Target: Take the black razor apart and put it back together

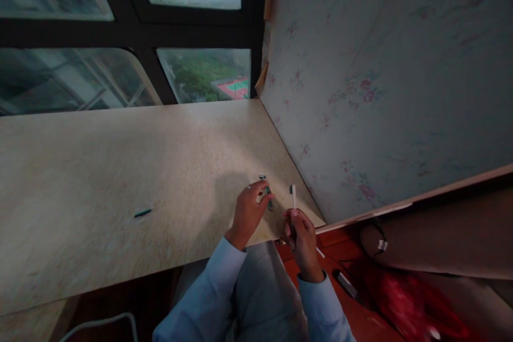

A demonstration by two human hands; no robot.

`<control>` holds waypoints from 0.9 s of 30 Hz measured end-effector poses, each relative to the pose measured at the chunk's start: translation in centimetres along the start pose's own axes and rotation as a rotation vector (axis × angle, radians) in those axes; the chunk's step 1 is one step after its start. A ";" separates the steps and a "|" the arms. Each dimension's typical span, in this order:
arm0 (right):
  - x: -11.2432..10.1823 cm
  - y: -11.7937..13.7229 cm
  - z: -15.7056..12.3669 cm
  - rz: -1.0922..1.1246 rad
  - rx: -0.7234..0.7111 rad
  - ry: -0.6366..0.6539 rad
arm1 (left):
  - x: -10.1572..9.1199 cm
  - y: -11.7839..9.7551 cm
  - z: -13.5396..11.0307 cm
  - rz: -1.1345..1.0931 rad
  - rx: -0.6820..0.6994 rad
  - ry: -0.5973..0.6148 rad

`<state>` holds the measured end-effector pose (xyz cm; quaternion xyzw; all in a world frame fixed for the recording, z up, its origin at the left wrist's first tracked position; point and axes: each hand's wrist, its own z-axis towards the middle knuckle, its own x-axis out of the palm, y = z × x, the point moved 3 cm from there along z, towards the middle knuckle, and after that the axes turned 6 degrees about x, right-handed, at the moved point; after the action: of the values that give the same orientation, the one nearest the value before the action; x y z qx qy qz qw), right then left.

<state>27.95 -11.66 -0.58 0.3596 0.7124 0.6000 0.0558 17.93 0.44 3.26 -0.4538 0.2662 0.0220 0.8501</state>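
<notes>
My right hand [301,235] is closed around the lower part of a white toothbrush [294,197]. The brush stands upright with its dark-bristled head at the top, over the table's right corner. Just left of it, my left hand [249,212] hovers by a razor [269,204] with a green and dark handle. Thumb and forefinger are apart on either side of the handle, and the razor's head points toward the window. Whether those fingertips touch it is hard to tell.
A small dark, slender object [143,212] lies farther left on the marble-patterned table [100,171]. Flowered wallpaper [360,91] borders the table on the right, and windows stand behind. Below right, a power strip [347,284] and a red bag [412,299] are on the reddish floor.
</notes>
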 end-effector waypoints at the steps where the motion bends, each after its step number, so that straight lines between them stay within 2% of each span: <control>1: 0.0 0.0 -0.1 0.038 -0.011 -0.014 | 0.7 -0.3 0.5 0.045 0.040 0.025; 5: 0.2 0.0 -0.3 0.147 -0.027 -0.056 | 3.3 -1.5 2.6 0.199 0.145 0.163; 9: 0.5 -0.1 -0.2 0.124 -0.040 -0.046 | 5.7 -2.0 4.0 0.276 0.213 0.361; 14: 0.6 -0.4 0.0 0.057 -0.048 -0.054 | 7.8 -1.9 4.9 0.370 0.210 0.536; 17: 0.6 -0.5 0.1 0.051 -0.041 -0.048 | 8.6 -1.6 5.1 0.406 0.194 0.550; 27: 0.8 -0.7 -0.1 0.029 -0.042 -0.053 | 10.0 0.1 4.3 0.399 0.203 0.452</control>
<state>27.00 -11.26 -0.90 0.3846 0.6927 0.6057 0.0734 28.33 1.82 0.35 -0.2987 0.5329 0.0604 0.7894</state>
